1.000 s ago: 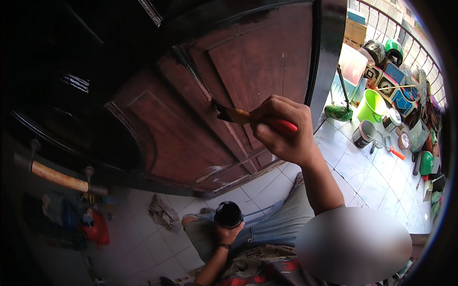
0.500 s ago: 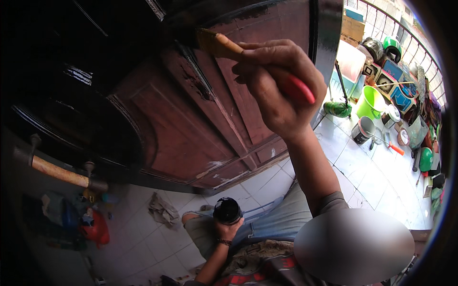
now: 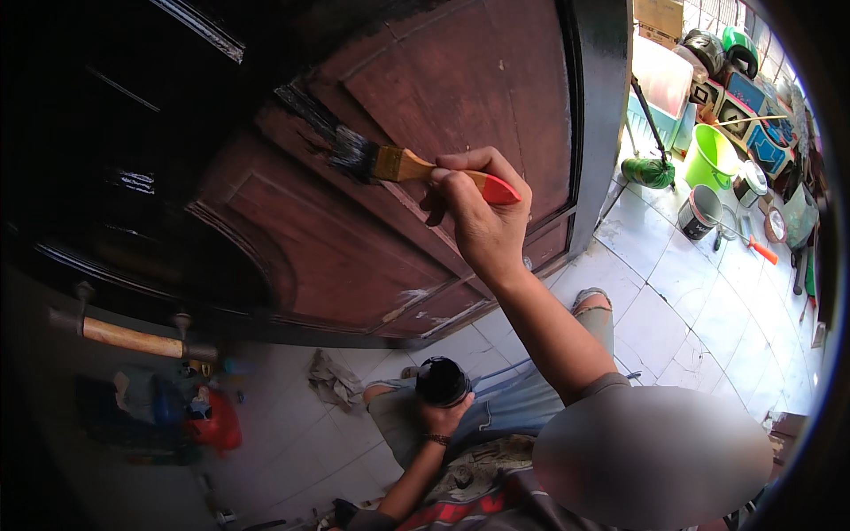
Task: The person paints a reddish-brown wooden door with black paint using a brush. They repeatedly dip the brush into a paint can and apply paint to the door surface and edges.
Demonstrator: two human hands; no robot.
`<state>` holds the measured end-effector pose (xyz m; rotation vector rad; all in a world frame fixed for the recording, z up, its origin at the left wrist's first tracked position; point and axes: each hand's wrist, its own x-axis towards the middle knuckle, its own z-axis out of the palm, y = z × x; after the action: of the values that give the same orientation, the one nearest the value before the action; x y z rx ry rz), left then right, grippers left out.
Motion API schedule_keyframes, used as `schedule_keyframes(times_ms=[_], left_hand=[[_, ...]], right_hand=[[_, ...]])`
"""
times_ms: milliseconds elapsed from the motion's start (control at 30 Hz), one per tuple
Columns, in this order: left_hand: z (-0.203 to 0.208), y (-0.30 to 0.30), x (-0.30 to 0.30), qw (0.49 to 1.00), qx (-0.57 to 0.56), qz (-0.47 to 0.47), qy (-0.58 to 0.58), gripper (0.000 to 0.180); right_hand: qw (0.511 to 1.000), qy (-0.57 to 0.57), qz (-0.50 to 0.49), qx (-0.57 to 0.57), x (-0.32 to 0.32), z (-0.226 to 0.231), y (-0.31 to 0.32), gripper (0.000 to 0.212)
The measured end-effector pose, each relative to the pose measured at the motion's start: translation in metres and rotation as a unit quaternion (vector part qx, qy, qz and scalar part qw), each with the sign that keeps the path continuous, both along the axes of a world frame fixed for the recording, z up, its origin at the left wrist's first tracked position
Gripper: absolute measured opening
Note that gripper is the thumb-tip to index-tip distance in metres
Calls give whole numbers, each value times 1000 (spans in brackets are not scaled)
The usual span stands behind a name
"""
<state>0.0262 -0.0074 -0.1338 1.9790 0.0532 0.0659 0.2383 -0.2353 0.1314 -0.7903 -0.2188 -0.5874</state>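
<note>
My right hand (image 3: 487,208) is closed around a paintbrush (image 3: 412,166) with a yellow and red handle. The dark, paint-laden bristles touch a brown panelled wooden door (image 3: 354,239), on the raised strip between two panels. Glossy black paint covers the door's left part and a streak above the bristles; the other panels are still reddish brown. Low over my lap, my left hand (image 3: 447,414) holds a small round can (image 3: 443,382), its inside dark with paint.
A door handle (image 3: 133,337) sticks out at the left. On the tiled floor lie a crumpled cloth (image 3: 335,379) and a red plastic bag (image 3: 215,420). At the right stand a lime-green bucket (image 3: 710,157), a grey can (image 3: 699,212), a roller with an orange handle (image 3: 762,250) and heaped boxes.
My right hand has come down and slightly left with the paintbrush, whose bristles now lie on the brown strip. The left hand still holds the can; the whole view has shifted.
</note>
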Motion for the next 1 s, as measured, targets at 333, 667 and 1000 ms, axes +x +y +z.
schedule_keyframes(times_ms=[333,667,1000], left_hand=[[9,-6,0,1000,11,4,18,67],[6,-2,-4,999,-17,16,-29,71],[3,-3,-6,998,-58,31,0,76]], right_hand=[[975,88,84,188,6,52,6,23],[904,264,-178,-285,-12,-24,-12,15],[998,24,13,49,-7,104,-21,7]])
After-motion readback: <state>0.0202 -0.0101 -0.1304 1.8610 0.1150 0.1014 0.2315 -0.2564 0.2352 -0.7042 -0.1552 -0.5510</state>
